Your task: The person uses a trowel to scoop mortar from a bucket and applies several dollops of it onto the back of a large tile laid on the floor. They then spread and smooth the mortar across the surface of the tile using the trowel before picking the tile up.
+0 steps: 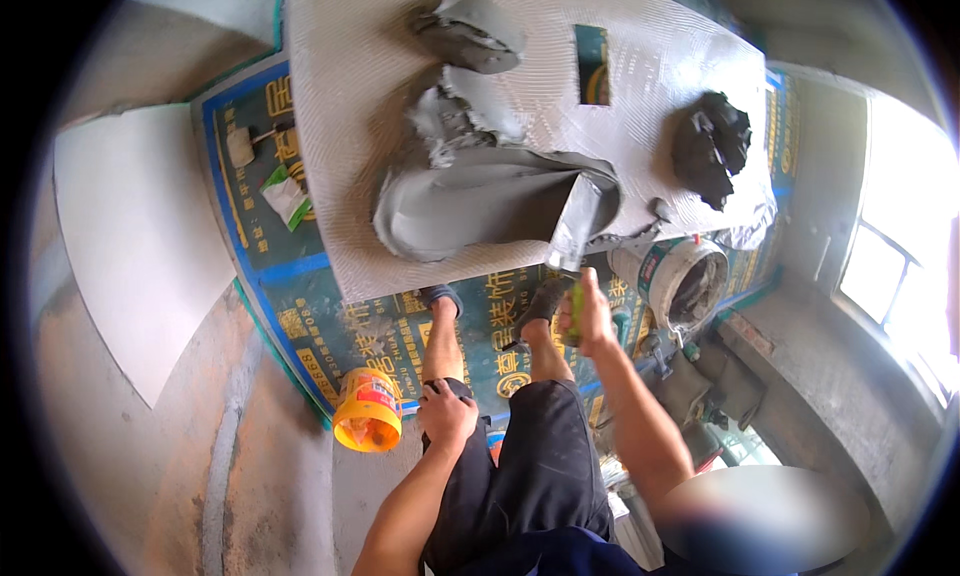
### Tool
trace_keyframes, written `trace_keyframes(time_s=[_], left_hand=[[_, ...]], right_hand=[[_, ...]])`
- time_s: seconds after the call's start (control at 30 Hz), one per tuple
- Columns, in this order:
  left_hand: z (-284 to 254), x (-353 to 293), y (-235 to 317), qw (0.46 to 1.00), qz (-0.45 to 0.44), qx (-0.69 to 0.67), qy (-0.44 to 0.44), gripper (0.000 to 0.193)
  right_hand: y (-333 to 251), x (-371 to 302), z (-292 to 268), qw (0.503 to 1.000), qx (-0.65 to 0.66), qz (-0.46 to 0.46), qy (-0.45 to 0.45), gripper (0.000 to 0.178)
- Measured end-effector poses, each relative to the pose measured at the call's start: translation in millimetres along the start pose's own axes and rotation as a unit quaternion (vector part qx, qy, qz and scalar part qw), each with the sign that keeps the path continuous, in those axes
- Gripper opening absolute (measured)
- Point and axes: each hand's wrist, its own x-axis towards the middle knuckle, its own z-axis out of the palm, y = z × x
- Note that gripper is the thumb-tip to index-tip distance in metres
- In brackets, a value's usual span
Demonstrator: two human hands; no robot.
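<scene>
Right hand (597,316): closed around the green handle of a trowel (577,216), just off the slab's near edge, a hold that seems to let the blade reach in without the fingers touching the grey.
Trowel: blade angled over the right end of the main mortar (470,211), smeared along its face.
Mortar: spread in a long, smoothed mass by the slab's near edge, probably for easy reach; a rough upper lump (468,31) and a dark right lump (712,148) sit apart.
Slab (345,126): pale, finely ridged, pierced by a rectangular cutout (592,66); what holds it up cannot be seen.
Left hand (447,413): laid over the knee, no tool showing, apparently bracing the forward lean; whether the fingers clutch the knee, I cannot tell.
Buckets: a white bucket (655,281), grey inside, close by the trowel side, likely for convenience; a yellow bucket (367,396) beyond the left knee.
Floor: a green printed sheet (480,361), presumably laid against spills.
</scene>
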Motion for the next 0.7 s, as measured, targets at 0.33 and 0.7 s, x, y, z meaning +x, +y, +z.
trace_keyframes(time_s=[0.33, 0.7], left_hand=[[1, 0, -11, 0.999, 0.008, -0.022, 0.026, 0.053], [-12, 4, 2, 0.997, 0.025, -0.055, 0.042, 0.05]], right_hand=[[-8, -34, 152, 0.741, -0.626, -0.186, -0.157, 0.065], [-167, 26, 133, 0.862, -0.456, -0.221, 0.014, 0.051]])
